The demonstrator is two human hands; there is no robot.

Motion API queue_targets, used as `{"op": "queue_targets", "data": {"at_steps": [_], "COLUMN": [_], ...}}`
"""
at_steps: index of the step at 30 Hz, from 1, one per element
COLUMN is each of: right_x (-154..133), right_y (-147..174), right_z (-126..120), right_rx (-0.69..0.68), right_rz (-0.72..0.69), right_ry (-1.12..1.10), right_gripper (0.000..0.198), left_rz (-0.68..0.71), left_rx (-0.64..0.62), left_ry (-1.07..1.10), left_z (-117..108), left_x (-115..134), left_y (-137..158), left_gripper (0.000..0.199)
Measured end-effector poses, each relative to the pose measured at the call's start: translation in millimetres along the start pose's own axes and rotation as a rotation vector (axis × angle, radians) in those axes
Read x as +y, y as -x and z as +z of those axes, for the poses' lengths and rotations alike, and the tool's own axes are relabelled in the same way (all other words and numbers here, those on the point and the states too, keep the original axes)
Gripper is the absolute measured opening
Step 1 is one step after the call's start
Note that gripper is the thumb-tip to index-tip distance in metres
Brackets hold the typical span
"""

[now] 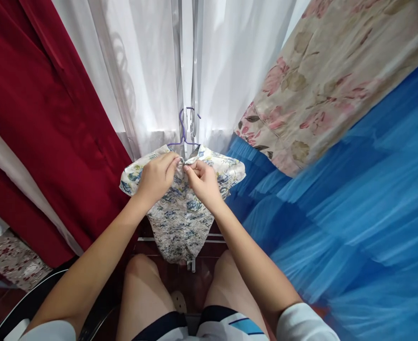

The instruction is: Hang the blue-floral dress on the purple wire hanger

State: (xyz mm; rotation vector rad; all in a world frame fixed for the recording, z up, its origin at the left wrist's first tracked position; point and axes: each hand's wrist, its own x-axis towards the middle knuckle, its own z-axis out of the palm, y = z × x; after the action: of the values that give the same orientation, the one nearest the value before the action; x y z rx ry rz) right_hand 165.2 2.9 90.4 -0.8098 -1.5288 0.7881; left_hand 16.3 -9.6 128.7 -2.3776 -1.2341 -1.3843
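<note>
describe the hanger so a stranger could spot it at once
Between red cloth on the left and blue fabric on the right, find the white cloth. Low in front of it hangs a floral garment, its neckline pinched by the left hand and right hand; the hanger rises from that neckline. Its thin purple hook stands out against the white cloth and patterned garment.

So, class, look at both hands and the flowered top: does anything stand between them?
Nothing visible does. The left hand and right hand both pinch the flowered top at its neckline. The purple hanger shows beyond their fingertips, not in between.
</note>
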Motion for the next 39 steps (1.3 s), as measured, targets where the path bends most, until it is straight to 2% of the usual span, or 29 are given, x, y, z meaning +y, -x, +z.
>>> {"op": "queue_targets", "data": {"at_steps": [3,5,7,9,11,12,14,18,20,22,24,26,27,29,32,34,36,38,39], "right_x": [27,41,49,50,50,50,56,81,92,95,90,78,71,58,38,25,11,1,-3], "right_y": [9,22,36,48,58,63,72,94,105,114,118,118,117,115,112,109,103,92,83], "right_z": [0,-3,-8,-12,-14,-14,-15,-26,-37,-46,-51,-49,-46,-39,-37,-46,-65,-91,-105], "right_rx": [0.014,-0.015,-0.044,-0.076,-0.106,-0.116,-0.127,-0.161,-0.221,-0.301,-0.362,-0.409,-0.430,-0.452,-0.454,-0.477,-0.511,-0.521,-0.499], "right_rz": [-0.017,0.025,0.065,0.085,0.096,0.106,0.151,0.288,0.343,0.362,0.311,0.218,0.184,0.201,0.362,0.443,0.455,0.425,0.396], "right_ry": [0.226,0.296,0.298,0.271,0.239,0.223,0.195,0.223,0.307,0.410,0.434,0.321,0.223,0.018,-0.193,-0.265,-0.284,-0.222,-0.162], "right_gripper": [0.027,0.027,0.025,0.024,0.024,0.024,0.024,0.024,0.024,0.018,0.016,0.044,0.051,0.043,0.037,0.037,0.034,0.031,0.029], "left_rz": [-0.085,-0.187,-0.326,-0.597,-0.927,-1.051,-1.183,-1.206,-1.100,-0.886,-0.646,-0.471,-0.406,-0.309,-0.282,-0.339,-0.395,-0.433,-0.444], "left_rx": [0.221,0.448,0.691,0.877,0.898,0.853,0.715,0.412,0.282,0.171,0.070,-0.022,-0.063,-0.111,-0.173,-0.342,-0.578,-0.745,-0.778], "left_ry": [0.085,0.120,0.172,0.401,0.718,0.834,0.949,1.069,1.105,1.056,0.933,0.802,0.741,0.646,0.701,0.897,1.075,1.099,1.050], "left_z": [-5,-13,-20,-18,-6,3,24,62,70,73,71,70,69,69,69,68,67,65,63], "left_x": [-16,-44,-81,-119,-146,-153,-154,-121,-95,-66,-35,-6,6,24,32,29,26,21,19], "left_y": [1,3,7,16,31,40,59,90,95,94,89,84,83,82,88,98,112,126,132], "left_gripper": [0.026,0.026,0.023,0.020,0.022,0.023,0.022,0.014,0.015,0.021,0.024,0.023,0.023,0.023,0.024,0.032,0.043,0.047,0.046]}}
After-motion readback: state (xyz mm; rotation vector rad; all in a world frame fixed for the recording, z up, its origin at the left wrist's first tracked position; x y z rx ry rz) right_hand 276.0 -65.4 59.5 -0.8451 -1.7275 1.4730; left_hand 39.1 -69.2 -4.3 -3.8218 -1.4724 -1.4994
